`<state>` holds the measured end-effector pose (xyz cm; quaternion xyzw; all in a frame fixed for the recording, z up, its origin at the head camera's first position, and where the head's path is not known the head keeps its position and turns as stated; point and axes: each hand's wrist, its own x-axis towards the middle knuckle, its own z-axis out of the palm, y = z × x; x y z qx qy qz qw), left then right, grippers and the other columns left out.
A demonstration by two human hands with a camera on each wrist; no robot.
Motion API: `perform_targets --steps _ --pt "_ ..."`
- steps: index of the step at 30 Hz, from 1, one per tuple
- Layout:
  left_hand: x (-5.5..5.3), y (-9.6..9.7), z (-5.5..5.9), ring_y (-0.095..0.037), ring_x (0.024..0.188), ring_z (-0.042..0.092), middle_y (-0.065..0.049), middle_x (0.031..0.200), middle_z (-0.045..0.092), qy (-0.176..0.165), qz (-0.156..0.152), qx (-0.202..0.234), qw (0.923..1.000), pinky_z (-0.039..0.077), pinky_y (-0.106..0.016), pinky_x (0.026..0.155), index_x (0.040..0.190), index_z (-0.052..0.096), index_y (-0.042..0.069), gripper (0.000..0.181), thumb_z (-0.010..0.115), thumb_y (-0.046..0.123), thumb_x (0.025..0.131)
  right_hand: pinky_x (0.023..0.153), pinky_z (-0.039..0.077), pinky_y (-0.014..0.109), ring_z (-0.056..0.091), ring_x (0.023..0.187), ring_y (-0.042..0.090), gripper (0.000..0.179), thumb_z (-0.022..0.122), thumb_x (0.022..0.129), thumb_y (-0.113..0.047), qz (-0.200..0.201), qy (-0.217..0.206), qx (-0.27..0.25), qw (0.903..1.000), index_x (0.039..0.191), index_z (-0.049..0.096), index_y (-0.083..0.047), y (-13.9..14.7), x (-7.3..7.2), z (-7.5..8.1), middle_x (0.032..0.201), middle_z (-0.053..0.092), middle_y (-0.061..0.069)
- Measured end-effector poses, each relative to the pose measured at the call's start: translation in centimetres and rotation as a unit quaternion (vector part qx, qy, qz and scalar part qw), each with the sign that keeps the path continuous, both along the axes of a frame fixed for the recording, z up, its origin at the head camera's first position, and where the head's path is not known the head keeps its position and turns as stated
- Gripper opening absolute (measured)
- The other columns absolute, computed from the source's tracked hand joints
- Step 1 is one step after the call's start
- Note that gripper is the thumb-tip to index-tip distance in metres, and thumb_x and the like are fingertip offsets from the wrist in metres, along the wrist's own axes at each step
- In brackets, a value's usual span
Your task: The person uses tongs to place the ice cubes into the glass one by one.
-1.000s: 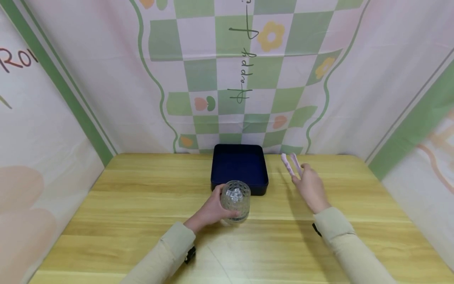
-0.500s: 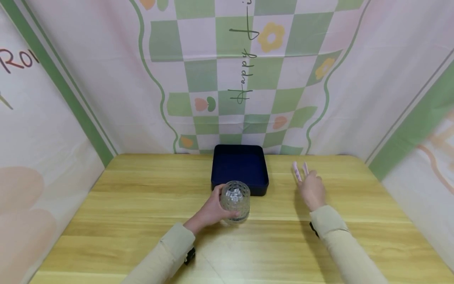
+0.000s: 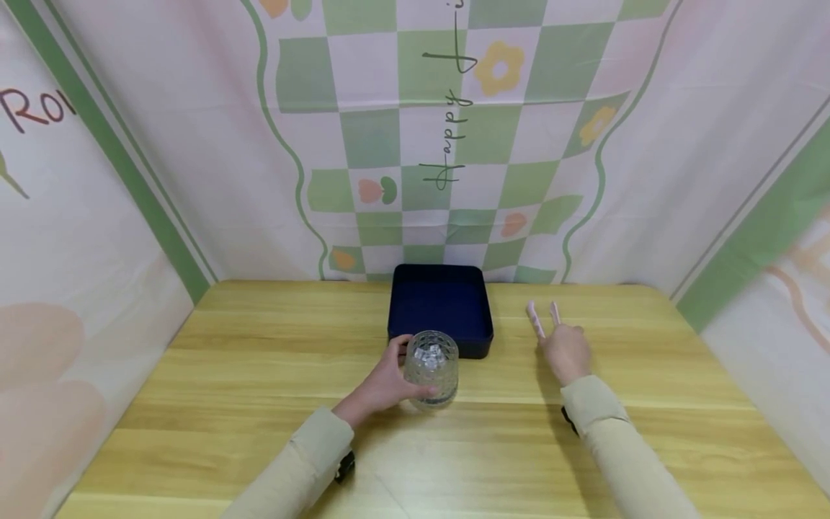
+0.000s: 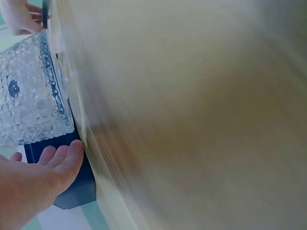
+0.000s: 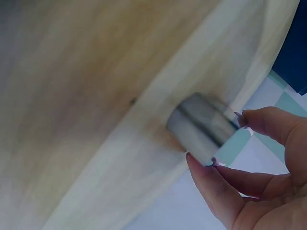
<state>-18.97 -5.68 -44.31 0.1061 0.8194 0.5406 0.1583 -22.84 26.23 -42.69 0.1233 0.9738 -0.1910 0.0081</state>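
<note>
A clear, textured drinking glass (image 3: 436, 367) stands on the table in front of a navy box, with bright glints inside it. My left hand (image 3: 389, 375) is at its left side, thumb across the front and fingers by the back. In the left wrist view, the fingers (image 4: 72, 155) lie loosely extended just off the glass (image 4: 29, 96). To the right, my right hand (image 3: 567, 353) grips pink tongs (image 3: 534, 321), their two arms spread and pointing at the wall. The right wrist view has a curved silver metal end of the tongs (image 5: 201, 124) between thumb and fingers.
The square navy box (image 3: 476, 348), open at the top, sits at the table's back edge behind the glass. A patterned cloth (image 3: 363, 137) hangs behind the wood-grain table (image 3: 259, 404) and along both sides. A black strap shows under each sleeve.
My right hand has brought the tongs back from the wall and lower, over the table. The left fingers have loosened slightly from the glass, which stays in place.
</note>
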Motion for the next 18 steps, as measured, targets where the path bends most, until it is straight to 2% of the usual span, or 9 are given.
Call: perform_targets --steps 8,13,18 --pt "-0.4 -0.9 0.1 -0.038 0.138 0.034 -0.019 0.147 0.035 -0.001 0.011 -0.007 0.9999 0.037 -0.054 0.108 0.151 0.016 0.015 0.102 0.079 0.04 0.076 0.059 0.051 0.045 0.056 0.076 0.04 0.049 0.06 0.09 -0.024 -0.007 -0.01 0.004 0.9999 0.104 0.052 0.022 -0.1 -0.2 0.0 0.102 0.051 0.041" --pt "-0.7 -1.6 0.1 -0.036 0.134 0.039 -0.017 0.144 0.037 -0.005 0.034 -0.012 0.9993 0.039 -0.055 0.106 0.151 0.017 0.016 0.088 0.066 0.05 0.085 0.069 0.05 0.053 0.056 0.091 0.05 0.064 0.055 0.092 -0.034 -0.012 -0.021 -0.008 0.9997 0.115 0.044 0.024 0.1 -0.5 -0.2 0.11 0.047 0.044" --pt "-1.0 -2.2 0.7 -0.026 0.115 0.051 -0.014 0.127 0.049 0.034 0.074 0.0 0.9967 0.047 -0.045 0.094 0.144 0.029 0.009 0.066 0.048 0.05 0.096 0.075 0.048 0.056 0.055 0.095 0.053 0.073 0.048 0.095 -0.04 -0.011 -0.04 -0.03 0.9987 0.123 0.036 0.026 0.4 -0.7 0.0 0.115 0.044 0.046"
